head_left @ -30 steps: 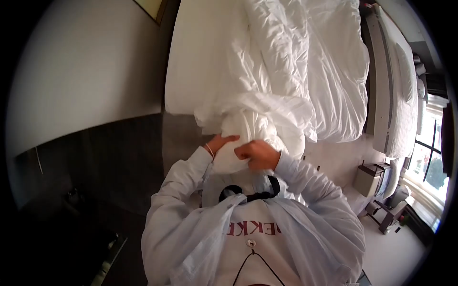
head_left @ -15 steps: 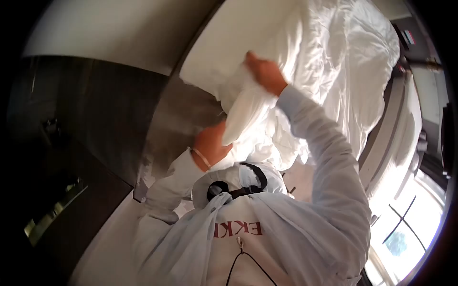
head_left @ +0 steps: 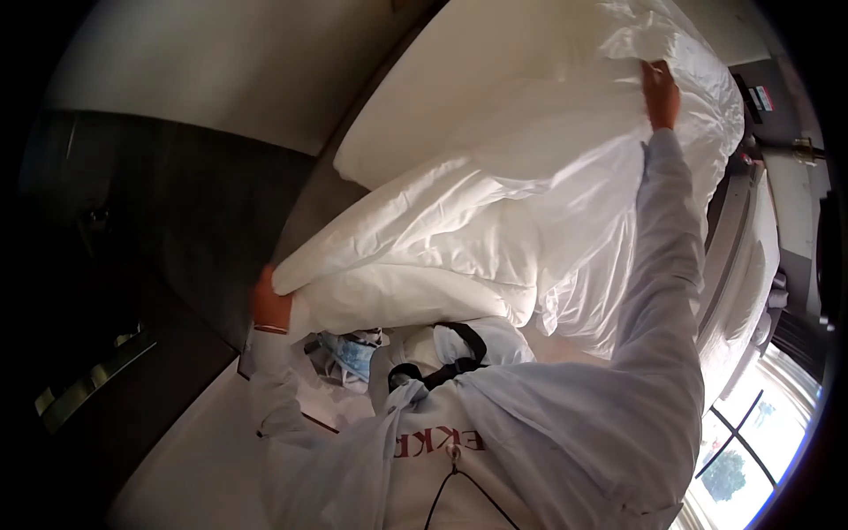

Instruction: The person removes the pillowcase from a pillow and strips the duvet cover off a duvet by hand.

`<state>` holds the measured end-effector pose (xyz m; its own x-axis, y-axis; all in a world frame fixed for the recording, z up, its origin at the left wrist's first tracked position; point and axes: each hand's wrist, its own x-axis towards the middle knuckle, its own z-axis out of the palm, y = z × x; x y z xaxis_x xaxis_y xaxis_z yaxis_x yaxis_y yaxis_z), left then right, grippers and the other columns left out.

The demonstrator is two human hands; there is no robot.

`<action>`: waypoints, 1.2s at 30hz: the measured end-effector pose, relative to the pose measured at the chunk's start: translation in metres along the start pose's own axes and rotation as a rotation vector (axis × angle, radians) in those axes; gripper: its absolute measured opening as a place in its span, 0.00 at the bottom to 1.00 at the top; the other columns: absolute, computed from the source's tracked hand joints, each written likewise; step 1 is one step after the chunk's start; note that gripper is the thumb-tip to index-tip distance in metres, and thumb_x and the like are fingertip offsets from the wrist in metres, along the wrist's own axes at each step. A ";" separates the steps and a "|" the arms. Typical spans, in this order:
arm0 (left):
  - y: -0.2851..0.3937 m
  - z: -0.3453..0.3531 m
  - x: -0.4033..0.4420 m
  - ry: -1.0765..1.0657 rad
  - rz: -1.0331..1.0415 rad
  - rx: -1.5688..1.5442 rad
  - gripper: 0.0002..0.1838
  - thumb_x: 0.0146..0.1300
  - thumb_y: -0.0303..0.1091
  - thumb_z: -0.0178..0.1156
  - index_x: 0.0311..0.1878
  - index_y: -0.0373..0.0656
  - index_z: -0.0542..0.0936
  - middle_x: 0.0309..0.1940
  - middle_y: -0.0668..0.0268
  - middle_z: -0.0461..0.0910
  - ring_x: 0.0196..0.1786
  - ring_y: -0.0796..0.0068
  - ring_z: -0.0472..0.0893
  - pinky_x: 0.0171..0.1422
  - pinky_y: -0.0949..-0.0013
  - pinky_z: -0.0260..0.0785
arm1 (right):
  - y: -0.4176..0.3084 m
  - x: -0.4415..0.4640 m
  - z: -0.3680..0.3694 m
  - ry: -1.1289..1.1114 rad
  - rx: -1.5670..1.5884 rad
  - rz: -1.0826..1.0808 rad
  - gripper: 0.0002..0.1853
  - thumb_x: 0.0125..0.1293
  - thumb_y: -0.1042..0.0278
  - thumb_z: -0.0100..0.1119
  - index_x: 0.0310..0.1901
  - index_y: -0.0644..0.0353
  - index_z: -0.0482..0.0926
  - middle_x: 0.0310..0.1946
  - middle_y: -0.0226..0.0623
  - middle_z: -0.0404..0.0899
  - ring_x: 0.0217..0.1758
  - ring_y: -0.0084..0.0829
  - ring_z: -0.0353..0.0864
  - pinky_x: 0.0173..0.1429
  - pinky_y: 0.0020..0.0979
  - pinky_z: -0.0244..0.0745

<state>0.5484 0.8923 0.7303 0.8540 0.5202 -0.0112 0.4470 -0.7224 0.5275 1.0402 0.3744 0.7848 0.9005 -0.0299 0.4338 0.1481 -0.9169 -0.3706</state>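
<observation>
A large white duvet (head_left: 433, 238) is spread between my two hands, its folds hanging across the view. At the far left, my left hand (head_left: 270, 302) is closed on the duvet's edge, its fingers partly hidden by the fabric. My right hand (head_left: 661, 93) is stretched far out to the upper right. Its fingers are pinched on another part of the white fabric. Below the duvet, in front of my body, part of a bundle of blue and grey cloth (head_left: 352, 358) shows.
A white-covered bed surface (head_left: 424, 97) lies beyond the duvet. On the right stands another bed with white bedding (head_left: 746, 274), near a bright window (head_left: 738, 442). Dark panels (head_left: 168, 194) with a metal handle (head_left: 93, 380) line the left side.
My hands have moved wide apart, the left outward to the left and the right up and to the right. The bunched duvet has been stretched out between them.
</observation>
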 end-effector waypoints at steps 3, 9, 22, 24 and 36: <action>0.052 -0.022 0.034 -0.021 -0.114 0.095 0.15 0.41 0.29 0.65 0.31 0.38 0.71 0.32 0.50 0.76 0.38 0.52 0.77 0.35 0.63 0.68 | -0.027 0.001 0.033 -0.001 0.200 -0.047 0.15 0.54 0.51 0.55 0.36 0.53 0.77 0.33 0.42 0.79 0.39 0.44 0.77 0.41 0.37 0.71; -0.033 0.050 0.040 0.047 0.013 0.229 0.22 0.36 0.32 0.70 0.35 0.38 0.70 0.31 0.53 0.76 0.37 0.56 0.77 0.40 0.61 0.67 | -0.050 -0.070 0.075 0.015 0.134 -0.286 0.25 0.48 0.70 0.62 0.51 0.49 0.68 0.47 0.38 0.69 0.52 0.39 0.66 0.58 0.37 0.57; 0.011 0.180 0.016 -1.003 0.289 -0.046 0.18 0.50 0.34 0.58 0.46 0.42 0.73 0.31 0.58 0.79 0.35 0.65 0.79 0.40 0.67 0.70 | 0.027 -0.515 -0.084 -0.806 0.808 0.823 0.17 0.57 0.69 0.52 0.50 0.53 0.71 0.39 0.35 0.78 0.42 0.25 0.75 0.46 0.27 0.70; 0.084 0.187 0.010 -1.106 0.455 0.086 0.17 0.51 0.34 0.56 0.46 0.43 0.73 0.31 0.58 0.78 0.36 0.60 0.78 0.41 0.64 0.70 | 0.028 -0.539 -0.130 -0.631 0.868 0.921 0.17 0.56 0.72 0.49 0.49 0.55 0.72 0.36 0.32 0.77 0.37 0.22 0.74 0.39 0.24 0.70; 0.361 0.332 -0.154 -0.777 1.855 0.302 0.29 0.46 0.30 0.56 0.56 0.48 0.65 0.55 0.63 0.66 0.60 0.61 0.61 0.62 0.57 0.52 | 0.076 -0.679 -0.219 0.166 1.308 1.432 0.15 0.58 0.66 0.50 0.48 0.54 0.72 0.38 0.31 0.78 0.37 0.23 0.77 0.39 0.25 0.69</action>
<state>0.6666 0.4006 0.6404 0.1170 -0.9910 -0.0645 -0.9712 -0.1277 0.2011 0.3507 0.2381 0.6424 0.5819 -0.4697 -0.6639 -0.3079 0.6283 -0.7144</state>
